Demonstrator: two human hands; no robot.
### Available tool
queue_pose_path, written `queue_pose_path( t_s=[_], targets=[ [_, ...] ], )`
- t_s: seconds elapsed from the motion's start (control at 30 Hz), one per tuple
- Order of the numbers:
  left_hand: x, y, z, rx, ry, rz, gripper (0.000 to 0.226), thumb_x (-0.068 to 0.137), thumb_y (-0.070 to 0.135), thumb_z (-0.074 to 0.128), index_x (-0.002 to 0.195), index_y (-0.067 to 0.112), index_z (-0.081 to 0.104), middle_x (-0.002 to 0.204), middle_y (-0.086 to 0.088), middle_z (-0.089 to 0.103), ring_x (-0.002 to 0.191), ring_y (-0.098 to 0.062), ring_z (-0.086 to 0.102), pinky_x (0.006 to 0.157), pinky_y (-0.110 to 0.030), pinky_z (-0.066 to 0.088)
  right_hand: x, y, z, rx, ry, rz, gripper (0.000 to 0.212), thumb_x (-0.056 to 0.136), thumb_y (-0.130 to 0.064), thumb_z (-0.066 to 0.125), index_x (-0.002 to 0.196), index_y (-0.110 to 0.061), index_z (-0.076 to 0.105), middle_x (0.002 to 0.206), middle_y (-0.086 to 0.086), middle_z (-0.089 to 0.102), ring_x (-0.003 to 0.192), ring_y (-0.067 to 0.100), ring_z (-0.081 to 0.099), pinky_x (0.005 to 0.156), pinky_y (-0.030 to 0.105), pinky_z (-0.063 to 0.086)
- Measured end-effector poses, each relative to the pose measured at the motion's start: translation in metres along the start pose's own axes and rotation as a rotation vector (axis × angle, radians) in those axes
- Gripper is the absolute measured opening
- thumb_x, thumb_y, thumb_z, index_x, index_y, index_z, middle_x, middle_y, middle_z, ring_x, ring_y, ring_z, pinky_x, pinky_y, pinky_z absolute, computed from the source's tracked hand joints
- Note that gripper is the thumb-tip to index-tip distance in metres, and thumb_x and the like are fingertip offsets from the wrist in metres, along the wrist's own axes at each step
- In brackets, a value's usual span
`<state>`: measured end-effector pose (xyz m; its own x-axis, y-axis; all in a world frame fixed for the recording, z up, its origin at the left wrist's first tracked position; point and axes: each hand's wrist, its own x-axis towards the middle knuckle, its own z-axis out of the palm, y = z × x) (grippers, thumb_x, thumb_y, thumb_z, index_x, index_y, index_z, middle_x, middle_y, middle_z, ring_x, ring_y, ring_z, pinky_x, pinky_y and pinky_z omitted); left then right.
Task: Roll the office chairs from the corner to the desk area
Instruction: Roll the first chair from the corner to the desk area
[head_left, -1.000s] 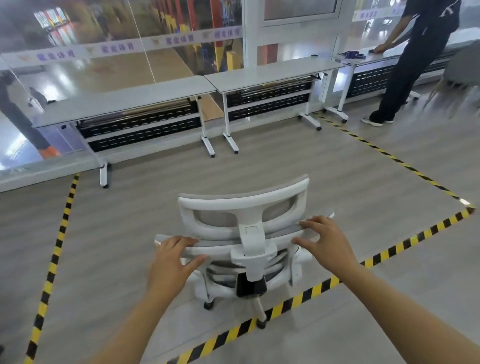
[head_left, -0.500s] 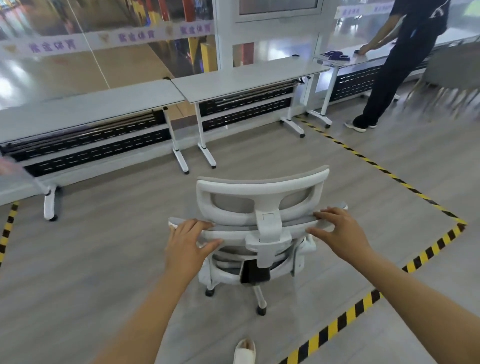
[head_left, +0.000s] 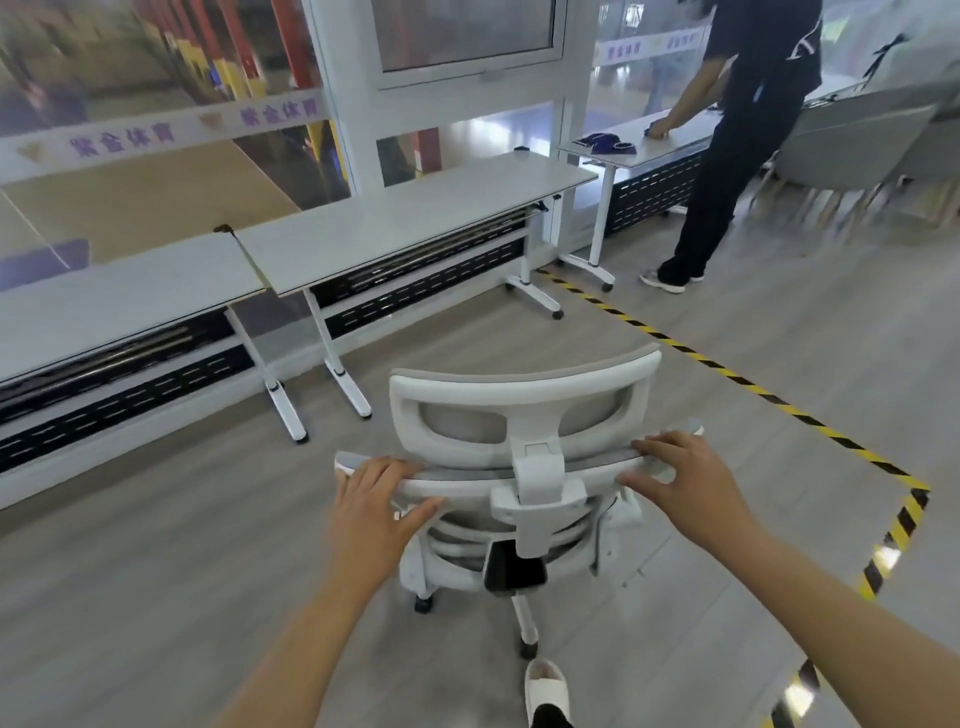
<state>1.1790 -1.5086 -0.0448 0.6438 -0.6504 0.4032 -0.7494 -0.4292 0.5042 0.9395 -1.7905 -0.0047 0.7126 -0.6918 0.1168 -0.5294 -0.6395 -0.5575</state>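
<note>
Closer to grey folding desks (head_left: 415, 228) now: white mesh office chair (head_left: 524, 400). Fingers of left hand (head_left: 371, 512) and right hand (head_left: 685, 480) curl over its backrest. Purple-lettered window banner (head_left: 122, 140) reads 紫金体育.

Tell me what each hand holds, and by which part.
The left hand and right hand both grip the office chair by the top edge of its backrest, one near each end.

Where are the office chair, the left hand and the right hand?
office chair (head_left: 519, 392), head view, headrest frame.
left hand (head_left: 370, 514), head view, back of hand.
right hand (head_left: 687, 486), head view, back of hand.
</note>
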Motion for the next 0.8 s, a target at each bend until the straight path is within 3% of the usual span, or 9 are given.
queue_pose_path(
  t_s=[0.2, 0.43, 0.6, 0.7, 0.8],
  targets=[
    [0.148, -0.003, 0.061, -0.015, -0.030, -0.042, 0.043, 0.076, 0.070, 0.056, 0.102, 0.035, 0.064, 0.107, 0.028, 0.052, 0.103, 0.011, 0.038, 0.092, -0.036, 0.045, 0.151, 0.035, -0.008, 0.010, -0.015, 0.017, 0.050, 0.080, -0.044, 0.073, 0.122, -0.017, 0.067, 0.118, -0.003, 0.058, 0.119, 0.015, 0.044, 0.094, 0.024, 0.034],
    [0.315, -0.016, 0.133, 0.051, -0.113, -0.063, 0.045, 0.081, 0.067, 0.057, 0.112, 0.034, 0.061, 0.110, 0.023, 0.049, 0.099, 0.005, 0.035, 0.104, -0.048, 0.040, 0.327, 0.068, -0.012, -0.009, -0.020, 0.049, 0.048, 0.082, -0.041, 0.073, 0.122, -0.016, 0.066, 0.123, -0.001, 0.056, 0.122, 0.018, 0.042, 0.100, 0.033, 0.036],
    [0.433, -0.037, 0.189, 0.062, -0.135, -0.023, 0.050, 0.083, 0.068, 0.051, 0.114, 0.031, 0.060, 0.117, 0.012, 0.056, 0.117, -0.013, 0.048, 0.108, -0.046, 0.034, 0.451, 0.094, -0.008, -0.031, -0.012, 0.054, 0.049, 0.081, -0.043, 0.072, 0.121, -0.015, 0.066, 0.122, 0.000, 0.057, 0.120, 0.019, 0.044, 0.102, 0.036, 0.038],
    [0.497, -0.045, 0.222, 0.032, -0.151, -0.023, 0.048, 0.087, 0.062, 0.049, 0.119, 0.027, 0.057, 0.123, 0.008, 0.053, 0.128, -0.016, 0.041, 0.112, -0.047, 0.027, 0.518, 0.102, -0.008, -0.038, -0.004, 0.077, 0.049, 0.083, -0.044, 0.070, 0.122, -0.016, 0.065, 0.126, 0.001, 0.057, 0.118, 0.020, 0.048, 0.101, 0.036, 0.038],
    [0.551, -0.051, 0.252, 0.081, -0.177, -0.011, 0.052, 0.090, 0.065, 0.036, 0.125, 0.028, 0.049, 0.133, 0.007, 0.048, 0.141, -0.019, 0.029, 0.116, -0.051, 0.019, 0.574, 0.099, -0.014, -0.296, -0.069, 0.065, 0.054, 0.084, -0.054, 0.062, 0.127, -0.022, 0.058, 0.135, -0.003, 0.052, 0.124, 0.022, 0.047, 0.102, 0.046, 0.033]
  ],
)
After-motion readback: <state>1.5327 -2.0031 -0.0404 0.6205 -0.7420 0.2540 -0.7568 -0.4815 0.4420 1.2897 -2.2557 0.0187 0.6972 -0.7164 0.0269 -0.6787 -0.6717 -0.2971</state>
